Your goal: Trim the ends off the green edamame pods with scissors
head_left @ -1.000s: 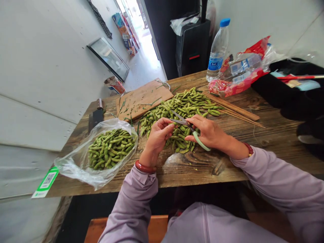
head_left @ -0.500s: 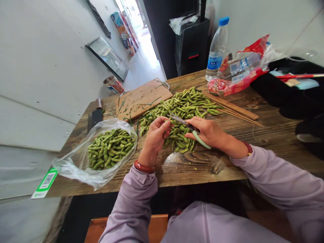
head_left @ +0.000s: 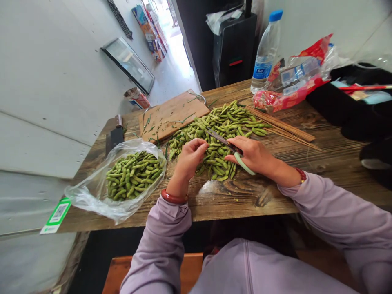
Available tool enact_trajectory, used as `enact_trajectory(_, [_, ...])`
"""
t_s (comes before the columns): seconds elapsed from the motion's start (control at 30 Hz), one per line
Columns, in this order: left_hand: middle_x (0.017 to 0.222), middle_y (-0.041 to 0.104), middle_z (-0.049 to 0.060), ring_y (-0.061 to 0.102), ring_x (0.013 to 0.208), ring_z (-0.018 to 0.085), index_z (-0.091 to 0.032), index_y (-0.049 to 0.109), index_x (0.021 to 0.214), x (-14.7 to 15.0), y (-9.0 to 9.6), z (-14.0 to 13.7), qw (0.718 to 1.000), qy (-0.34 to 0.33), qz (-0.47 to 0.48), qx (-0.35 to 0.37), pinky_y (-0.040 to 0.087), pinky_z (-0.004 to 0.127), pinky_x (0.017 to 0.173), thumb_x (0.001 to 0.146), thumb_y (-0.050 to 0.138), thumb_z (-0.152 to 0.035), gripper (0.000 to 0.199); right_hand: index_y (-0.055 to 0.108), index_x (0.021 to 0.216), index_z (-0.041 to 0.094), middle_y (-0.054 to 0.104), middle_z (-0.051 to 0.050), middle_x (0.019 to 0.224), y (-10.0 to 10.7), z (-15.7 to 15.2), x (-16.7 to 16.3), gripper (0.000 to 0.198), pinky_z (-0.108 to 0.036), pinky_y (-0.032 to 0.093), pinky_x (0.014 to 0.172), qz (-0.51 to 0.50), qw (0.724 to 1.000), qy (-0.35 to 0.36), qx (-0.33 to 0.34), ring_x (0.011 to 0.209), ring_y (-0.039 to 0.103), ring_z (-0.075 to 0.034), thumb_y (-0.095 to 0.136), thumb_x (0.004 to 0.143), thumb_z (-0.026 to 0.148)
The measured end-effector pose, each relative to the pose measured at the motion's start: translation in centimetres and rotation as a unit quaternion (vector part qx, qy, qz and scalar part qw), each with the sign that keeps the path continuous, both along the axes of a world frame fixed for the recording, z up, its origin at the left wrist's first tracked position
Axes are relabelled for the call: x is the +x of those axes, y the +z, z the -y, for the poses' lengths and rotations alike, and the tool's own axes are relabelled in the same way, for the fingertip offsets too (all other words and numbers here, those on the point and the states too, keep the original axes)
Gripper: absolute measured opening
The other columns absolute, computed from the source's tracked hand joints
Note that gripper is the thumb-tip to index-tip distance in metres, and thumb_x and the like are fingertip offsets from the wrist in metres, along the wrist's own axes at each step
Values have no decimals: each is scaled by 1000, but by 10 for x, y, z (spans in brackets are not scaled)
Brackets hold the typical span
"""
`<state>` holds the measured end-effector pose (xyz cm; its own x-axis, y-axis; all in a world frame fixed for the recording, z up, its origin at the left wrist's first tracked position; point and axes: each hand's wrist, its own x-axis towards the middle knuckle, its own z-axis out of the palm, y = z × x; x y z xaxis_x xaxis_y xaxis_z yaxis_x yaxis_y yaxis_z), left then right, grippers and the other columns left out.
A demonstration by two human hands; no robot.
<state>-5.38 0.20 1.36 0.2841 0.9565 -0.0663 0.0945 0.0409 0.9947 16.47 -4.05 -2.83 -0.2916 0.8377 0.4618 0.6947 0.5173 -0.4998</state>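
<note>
My right hand (head_left: 252,154) is closed round the pale green handles of a pair of scissors (head_left: 221,140). The blades point up and left over a loose heap of edamame pods (head_left: 228,118). My left hand (head_left: 192,154) is closed in a pinch at the heap's near left edge, close to the scissor tips. It seems to hold an edamame pod, mostly hidden by the fingers and the pods behind. More edamame pods (head_left: 133,175) fill a clear plastic bag (head_left: 105,210) lying open to the left of my left hand.
Behind the heap lies a wooden cutting board (head_left: 171,112) with green scraps. A cleaver (head_left: 115,136) rests at the table's left. Bamboo skewers (head_left: 284,127), a water bottle (head_left: 263,61) and a red plastic wrapper (head_left: 294,96) are on the right. A green-and-white tag (head_left: 56,215) hangs at the front left corner.
The scissor blades have shifted slightly away from the left fingertips. The bit of pod visible between my left fingers before is now mostly hidden. The whole view has tilted slightly.
</note>
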Motion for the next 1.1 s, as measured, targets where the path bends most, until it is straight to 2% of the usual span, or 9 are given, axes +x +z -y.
enact_trajectory(0.07, [57,46,-5,36,51,7,-15,65,74,1,-3,1,991,-11,-114,72,25,22,49,77,73,-32,19,63,119,19,70,-12,105,0,0,0,36,-42,57,83,5,1000,-3,1,98,68,-30,72,89,35])
enact_trajectory(0.2, [57,48,-5,39,56,10,-15,66,72,2,-9,-1,938,-45,-301,168,26,25,56,76,73,-25,13,64,117,18,70,-12,105,0,0,-1,35,-41,57,81,11,1000,-7,4,95,69,-30,72,88,36])
enact_trajectory(0.27, [60,51,-4,41,59,11,-15,64,70,3,-11,-2,911,-65,-357,195,28,26,58,75,73,-21,11,64,117,18,70,-12,105,-1,0,-1,35,-41,57,80,11,1000,-6,7,94,69,-30,72,89,37])
enact_trajectory(0.33, [61,52,-3,42,60,11,-15,64,69,3,-13,-2,901,-82,-373,204,28,27,60,75,72,-17,10,64,117,18,70,-13,106,-1,0,-1,35,-41,56,80,13,1000,-3,11,94,69,-30,71,89,37])
enact_trajectory(0.43, [59,47,-5,42,59,11,-15,65,73,3,-12,-2,920,-65,-328,204,29,26,60,74,70,-13,6,63,118,17,70,-12,105,-1,0,0,36,-41,56,80,15,1000,-3,13,94,69,-30,72,89,37])
enact_trajectory(0.57, [66,52,-4,45,62,9,-15,64,77,0,-7,-1,975,-26,-162,153,34,23,60,76,71,-23,11,63,118,16,69,-12,102,1,0,0,37,-39,55,77,15,1000,-3,16,90,68,-28,73,88,35])
enact_trajectory(0.63, [71,56,-3,45,59,8,-16,63,80,-1,-5,-1,990,-19,-83,111,35,22,56,78,72,-29,17,63,119,16,69,-11,100,2,1,0,38,-37,54,74,11,1000,0,20,84,66,-26,74,87,35])
enact_trajectory(0.8, [73,61,-1,43,48,5,-16,63,84,2,-2,4,998,-56,12,23,28,20,45,80,75,-39,27,61,122,17,67,-9,103,5,3,-2,44,-34,52,70,12,1000,16,20,77,63,-21,77,84,33])
enact_trajectory(1.1, [64,58,-3,42,47,4,-16,73,82,9,-2,10,998,-38,46,4,31,20,45,68,88,-36,28,60,126,17,66,-10,104,4,4,-2,52,-35,54,73,30,998,43,23,84,66,-24,80,81,36])
